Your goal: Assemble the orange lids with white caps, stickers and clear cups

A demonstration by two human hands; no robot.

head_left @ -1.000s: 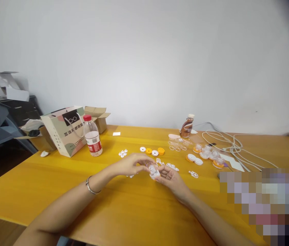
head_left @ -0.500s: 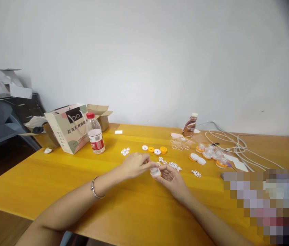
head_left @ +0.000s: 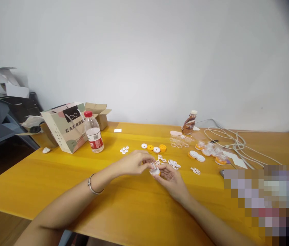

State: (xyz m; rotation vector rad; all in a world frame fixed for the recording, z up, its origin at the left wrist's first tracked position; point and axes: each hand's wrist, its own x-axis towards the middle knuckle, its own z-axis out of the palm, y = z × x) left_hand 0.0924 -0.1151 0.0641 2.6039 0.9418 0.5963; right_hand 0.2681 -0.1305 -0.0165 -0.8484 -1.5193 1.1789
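Over the near middle of the table, a small round piece (head_left: 155,172) with a white and orange base and a clear plastic top sits between my hands. My right hand (head_left: 173,181) grips its base from the right, thumb in front. From the left, my left hand (head_left: 137,163) pinches the clear top; its fingers partly hide that part. Just beyond lie several white spoked plastic pieces (head_left: 172,163). A row of white and orange rings (head_left: 156,149) stands farther back. To the left is a cluster of small white pegged discs (head_left: 124,149).
A red-capped bottle (head_left: 94,133), paper bag (head_left: 66,128) and cardboard box (head_left: 99,114) stand at the left. At the right are clear rings (head_left: 179,142), clear-domed orange pieces (head_left: 209,150), white discs (head_left: 197,155), a brown bottle (head_left: 189,123) and tangled white cables (head_left: 233,141).
My left fingers have shifted from lying across the clear top to pinching it, with the fingertips bent downward. My right hand keeps its hold. The view has shifted slightly.
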